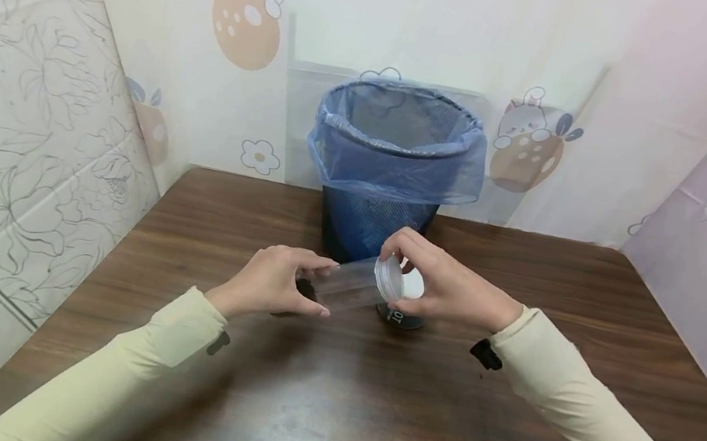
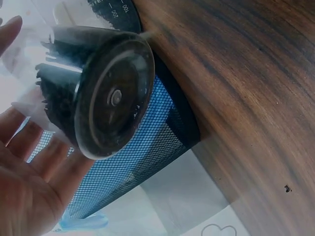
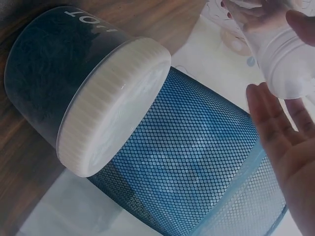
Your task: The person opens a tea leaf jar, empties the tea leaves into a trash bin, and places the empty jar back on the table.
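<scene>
A clear plastic jar (image 1: 349, 283) lies tilted in the air between my two hands, its ringed mouth toward the right. Dark, shredded-looking contents gather at its base end (image 2: 115, 98). My left hand (image 1: 268, 280) grips the jar near that base, thumb on one side and fingers on the other. With thumb and fingers, my right hand (image 1: 455, 286) holds the ringed mouth end (image 3: 290, 64). Below the right hand stands a second jar (image 3: 49, 69), with a ribbed white lid (image 3: 118, 105), dark contents and white lettering.
A black mesh bin (image 1: 373, 228) lined with a blue bag (image 1: 397, 173) stands just behind the jars, against the patterned wall covering (image 1: 398, 8). Brown wood-grain tabletop (image 1: 318, 419) stretches under both arms. A small dark speck (image 2: 288, 188) lies on it.
</scene>
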A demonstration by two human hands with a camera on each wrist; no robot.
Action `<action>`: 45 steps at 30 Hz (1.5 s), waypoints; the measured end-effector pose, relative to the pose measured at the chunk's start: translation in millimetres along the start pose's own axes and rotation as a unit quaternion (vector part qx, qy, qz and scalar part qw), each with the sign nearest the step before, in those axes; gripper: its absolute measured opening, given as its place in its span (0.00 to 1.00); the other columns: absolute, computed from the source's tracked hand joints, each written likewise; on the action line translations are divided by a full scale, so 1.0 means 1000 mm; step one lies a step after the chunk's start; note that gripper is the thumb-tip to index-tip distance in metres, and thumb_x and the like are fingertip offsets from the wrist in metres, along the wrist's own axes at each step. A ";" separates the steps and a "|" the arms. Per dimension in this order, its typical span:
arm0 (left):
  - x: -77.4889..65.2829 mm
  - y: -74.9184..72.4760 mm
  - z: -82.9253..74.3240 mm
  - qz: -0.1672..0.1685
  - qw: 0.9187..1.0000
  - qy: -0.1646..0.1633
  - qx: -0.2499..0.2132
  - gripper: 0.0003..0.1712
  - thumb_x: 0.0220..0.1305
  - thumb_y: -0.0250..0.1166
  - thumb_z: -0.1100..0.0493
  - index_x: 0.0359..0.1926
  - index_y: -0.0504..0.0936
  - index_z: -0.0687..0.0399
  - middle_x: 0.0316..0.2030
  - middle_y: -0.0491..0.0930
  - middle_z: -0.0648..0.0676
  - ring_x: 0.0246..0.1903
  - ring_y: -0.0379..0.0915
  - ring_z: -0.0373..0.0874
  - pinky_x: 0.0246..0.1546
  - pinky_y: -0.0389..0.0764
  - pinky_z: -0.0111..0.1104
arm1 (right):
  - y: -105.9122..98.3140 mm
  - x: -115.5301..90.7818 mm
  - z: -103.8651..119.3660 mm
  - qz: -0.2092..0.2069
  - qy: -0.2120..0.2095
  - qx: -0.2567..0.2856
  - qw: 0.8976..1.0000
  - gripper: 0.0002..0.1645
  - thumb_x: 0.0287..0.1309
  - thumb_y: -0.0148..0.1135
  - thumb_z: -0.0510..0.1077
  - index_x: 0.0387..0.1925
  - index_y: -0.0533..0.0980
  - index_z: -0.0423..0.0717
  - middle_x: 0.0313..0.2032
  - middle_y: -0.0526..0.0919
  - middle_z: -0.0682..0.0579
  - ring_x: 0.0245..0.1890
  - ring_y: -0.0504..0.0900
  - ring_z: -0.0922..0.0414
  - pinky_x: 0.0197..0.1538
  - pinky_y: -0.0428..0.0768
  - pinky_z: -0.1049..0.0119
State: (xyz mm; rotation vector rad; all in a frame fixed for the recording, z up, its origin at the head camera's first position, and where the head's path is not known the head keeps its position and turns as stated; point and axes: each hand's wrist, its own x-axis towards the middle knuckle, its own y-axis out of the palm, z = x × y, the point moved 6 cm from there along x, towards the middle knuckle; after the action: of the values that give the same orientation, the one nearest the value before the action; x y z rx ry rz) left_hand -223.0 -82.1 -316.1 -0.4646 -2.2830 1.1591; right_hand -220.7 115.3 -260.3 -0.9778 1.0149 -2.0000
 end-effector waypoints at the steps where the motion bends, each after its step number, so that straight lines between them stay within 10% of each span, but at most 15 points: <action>1: 0.000 0.000 0.000 0.001 1.000 -0.001 0.002 0.37 0.39 0.79 0.43 0.54 0.81 0.46 0.39 0.83 0.41 0.37 0.78 0.38 0.39 0.77 0.35 | 0.001 0.000 -0.002 0.002 0.017 -0.004 1.000 0.37 0.41 0.77 0.41 0.52 0.66 0.46 0.49 0.70 0.57 0.46 0.71 0.61 0.47 0.76 0.63; 5: -0.001 0.003 0.001 0.010 1.000 -0.003 0.006 0.37 0.40 0.78 0.42 0.55 0.81 0.46 0.40 0.82 0.42 0.37 0.77 0.38 0.39 0.77 0.37 | 0.002 -0.004 -0.010 0.017 0.109 -0.003 0.994 0.46 0.47 0.73 0.58 0.62 0.61 0.47 0.52 0.71 0.54 0.47 0.72 0.59 0.48 0.75 0.61; 10: -0.003 0.004 0.003 0.011 1.000 -0.001 0.009 0.37 0.40 0.78 0.42 0.55 0.81 0.46 0.40 0.82 0.42 0.37 0.77 0.37 0.39 0.77 0.37 | 0.005 -0.009 -0.020 0.049 0.191 -0.018 0.980 0.33 0.62 0.54 0.65 0.62 0.67 0.54 0.42 0.78 0.57 0.41 0.76 0.60 0.41 0.76 0.62; 30: -0.003 0.001 0.002 0.016 0.999 -0.009 0.027 0.36 0.39 0.78 0.41 0.53 0.83 0.44 0.42 0.83 0.41 0.37 0.75 0.36 0.37 0.76 0.37 | 0.011 -0.007 -0.013 0.090 0.109 0.019 0.990 0.35 0.52 0.71 0.50 0.60 0.68 0.50 0.49 0.74 0.57 0.42 0.75 0.58 0.44 0.76 0.59; 37: -0.002 -0.001 -0.001 0.011 0.999 0.004 0.033 0.37 0.39 0.79 0.44 0.54 0.82 0.45 0.42 0.83 0.42 0.37 0.76 0.37 0.37 0.76 0.38 | 0.014 -0.009 -0.015 0.113 0.182 -0.007 0.977 0.42 0.55 0.58 0.69 0.66 0.63 0.55 0.56 0.70 0.59 0.50 0.72 0.58 0.51 0.73 0.57; 45: -0.002 -0.003 -0.001 0.013 0.999 -0.002 0.040 0.38 0.39 0.78 0.40 0.55 0.82 0.43 0.43 0.83 0.41 0.38 0.77 0.37 0.37 0.77 0.38 | 0.017 -0.012 -0.015 0.134 0.221 0.026 0.966 0.33 0.64 0.48 0.67 0.65 0.64 0.58 0.53 0.70 0.59 0.50 0.71 0.57 0.52 0.71 0.56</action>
State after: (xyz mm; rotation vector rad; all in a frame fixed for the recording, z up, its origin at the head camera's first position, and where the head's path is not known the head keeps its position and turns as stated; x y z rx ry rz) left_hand -220.6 -84.5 -313.8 -0.4620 -2.2311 1.2591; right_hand -223.9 122.1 -284.8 -0.3411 1.2459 -2.0410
